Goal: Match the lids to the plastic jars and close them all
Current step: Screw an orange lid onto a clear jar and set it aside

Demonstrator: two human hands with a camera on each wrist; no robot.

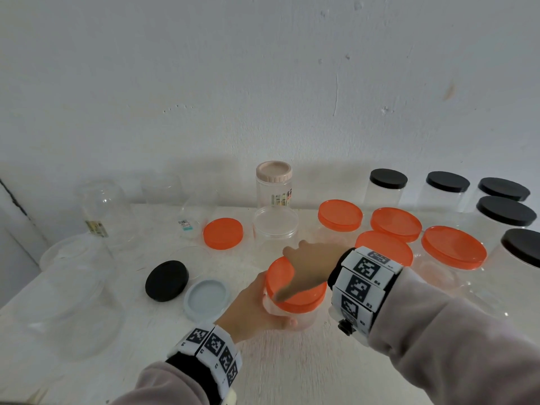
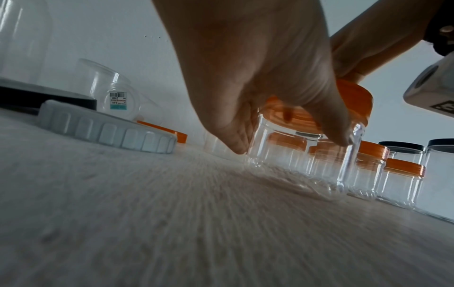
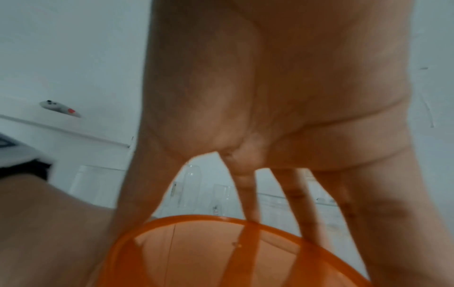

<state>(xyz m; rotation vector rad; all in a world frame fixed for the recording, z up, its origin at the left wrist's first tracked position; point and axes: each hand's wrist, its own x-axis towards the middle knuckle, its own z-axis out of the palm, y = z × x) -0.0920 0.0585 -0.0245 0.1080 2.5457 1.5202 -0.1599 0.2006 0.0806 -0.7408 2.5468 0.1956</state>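
A small clear plastic jar (image 1: 295,318) stands on the white table (image 1: 292,369) near the front middle. My left hand (image 1: 257,302) grips its side, thumb toward me. An orange lid (image 1: 304,296) sits tilted on the jar's mouth. My right hand (image 1: 306,267) comes down from above, its fingers curled round the lid's rim. The left wrist view shows the left hand (image 2: 270,97) wrapped round the jar (image 2: 294,159) just under the orange lid (image 2: 356,97). In the right wrist view the right hand's fingers (image 3: 250,203) spread over the orange lid (image 3: 196,256).
Loose on the table are an orange lid (image 1: 223,232), a black lid (image 1: 166,280) and a pale grey lid (image 1: 207,298). Open clear jars (image 1: 73,287) stand left. Behind are a pink-lidded jar (image 1: 273,182), several orange-lidded jars (image 1: 453,247) and black-lidded jars (image 1: 447,185) at right.
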